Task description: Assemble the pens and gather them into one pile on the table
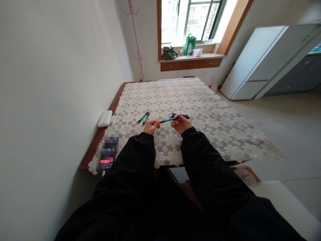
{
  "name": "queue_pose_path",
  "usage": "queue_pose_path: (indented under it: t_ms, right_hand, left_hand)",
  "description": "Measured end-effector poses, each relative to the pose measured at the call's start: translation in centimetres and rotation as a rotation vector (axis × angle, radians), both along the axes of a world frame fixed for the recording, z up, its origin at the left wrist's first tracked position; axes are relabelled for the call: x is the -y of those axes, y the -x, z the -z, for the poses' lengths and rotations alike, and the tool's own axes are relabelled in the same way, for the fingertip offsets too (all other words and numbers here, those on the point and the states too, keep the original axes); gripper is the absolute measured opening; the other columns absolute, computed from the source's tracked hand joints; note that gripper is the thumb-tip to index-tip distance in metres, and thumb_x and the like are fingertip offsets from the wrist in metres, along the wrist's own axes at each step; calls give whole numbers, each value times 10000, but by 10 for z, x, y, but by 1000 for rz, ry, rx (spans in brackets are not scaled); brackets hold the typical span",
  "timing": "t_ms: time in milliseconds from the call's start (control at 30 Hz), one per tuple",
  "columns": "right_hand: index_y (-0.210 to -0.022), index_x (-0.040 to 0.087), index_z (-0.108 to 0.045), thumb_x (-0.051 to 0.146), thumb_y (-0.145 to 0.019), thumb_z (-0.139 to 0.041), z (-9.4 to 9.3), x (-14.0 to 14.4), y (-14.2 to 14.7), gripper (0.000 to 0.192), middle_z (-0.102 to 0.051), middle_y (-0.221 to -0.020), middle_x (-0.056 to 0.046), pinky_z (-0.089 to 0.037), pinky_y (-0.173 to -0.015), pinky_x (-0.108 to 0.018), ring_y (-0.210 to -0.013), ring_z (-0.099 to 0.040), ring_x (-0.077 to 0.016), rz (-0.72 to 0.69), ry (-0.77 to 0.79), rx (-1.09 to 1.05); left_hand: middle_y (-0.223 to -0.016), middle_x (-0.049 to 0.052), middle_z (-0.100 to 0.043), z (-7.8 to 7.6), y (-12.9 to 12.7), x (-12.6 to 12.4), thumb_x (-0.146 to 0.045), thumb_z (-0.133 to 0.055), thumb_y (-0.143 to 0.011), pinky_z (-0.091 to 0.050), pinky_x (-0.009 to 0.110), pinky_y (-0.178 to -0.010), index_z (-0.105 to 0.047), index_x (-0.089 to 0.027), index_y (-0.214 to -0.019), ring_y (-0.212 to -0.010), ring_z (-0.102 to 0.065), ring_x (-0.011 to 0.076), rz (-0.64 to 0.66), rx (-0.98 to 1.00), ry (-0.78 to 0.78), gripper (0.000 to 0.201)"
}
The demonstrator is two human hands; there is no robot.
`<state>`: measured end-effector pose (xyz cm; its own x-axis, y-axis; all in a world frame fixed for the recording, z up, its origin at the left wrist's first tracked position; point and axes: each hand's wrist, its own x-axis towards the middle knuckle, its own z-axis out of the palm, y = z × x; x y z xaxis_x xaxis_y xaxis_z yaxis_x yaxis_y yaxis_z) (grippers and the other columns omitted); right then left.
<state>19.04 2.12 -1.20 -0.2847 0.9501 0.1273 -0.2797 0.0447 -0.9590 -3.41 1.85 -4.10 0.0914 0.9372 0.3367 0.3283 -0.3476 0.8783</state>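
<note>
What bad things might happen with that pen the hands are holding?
1. The teal pen is held only at its ends by the left hand and right hand, so it might slip onto the lace tablecloth.
2. An elbow may nudge the loose pens nearby.

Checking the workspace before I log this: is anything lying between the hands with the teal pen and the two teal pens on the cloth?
Nothing visible does. The left hand and right hand hold a teal pen; bare tablecloth separates it from the two pens.
</note>
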Motion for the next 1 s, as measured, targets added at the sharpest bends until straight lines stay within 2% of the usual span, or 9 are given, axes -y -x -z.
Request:
queue_pose_path:
  t_ms: [133,267,467,533,667,867,1000]
  right_hand:
    - [-818,261,-624,779,-896,-429,-1,0,2,559,-385,-558,9,-410,-636,-382,-581,-436,-210,7,98,-137]
    - [-752,260,-578,706,-910,-520,-1,2,2,476,-355,-541,22,-424,-632,-373,-574,-435,-198,2,147,-163]
    - [-730,242,-581,516,-955,-600,1,4,0,355,-363,-520,32,-433,-616,-317,-574,-457,-162,-134,175,-325]
    - [-742,238,-598,509,-966,-593,0,4,1,351,-387,-521,30,-424,-607,-314,-571,-459,-158,-141,197,-355]
    - [-784,244,-629,562,-973,-558,-3,5,1,377,-424,-539,21,-409,-595,-325,-573,-458,-167,-121,216,-351]
    - [-744,238,-595,488,-938,-621,1,4,0,317,-351,-538,33,-406,-628,-325,-581,-443,-160,-155,161,-323]
    - [-728,244,-573,513,-934,-612,3,4,0,341,-322,-538,37,-397,-629,-334,-567,-410,-162,-148,137,-314]
  left_hand:
    - [-606,44,-693,0,0,0,-682,-554,-836,-486,354,-692,-635,-207,-587,-630,-631,193,-16,-3,10,542]
    - [-599,44,-689,2,0,-2,-663,-566,-839,-478,350,-666,-642,-202,-591,-603,-619,188,-9,20,7,529]
    - [-581,31,-685,-5,1,3,-664,-578,-842,-481,326,-636,-636,-193,-581,-589,-622,174,22,10,5,541]
    - [-581,30,-684,-8,1,4,-657,-579,-845,-483,321,-632,-634,-192,-578,-589,-620,171,40,4,15,538]
    - [-568,35,-667,-6,0,3,-643,-569,-847,-472,320,-619,-620,-195,-562,-571,-600,165,39,34,23,533]
    - [-563,33,-652,1,0,-1,-633,-572,-854,-487,328,-626,-609,-195,-566,-562,-590,167,4,65,31,525]
    - [-571,32,-647,-1,2,-1,-664,-562,-844,-486,328,-652,-601,-197,-576,-583,-587,165,55,36,45,539]
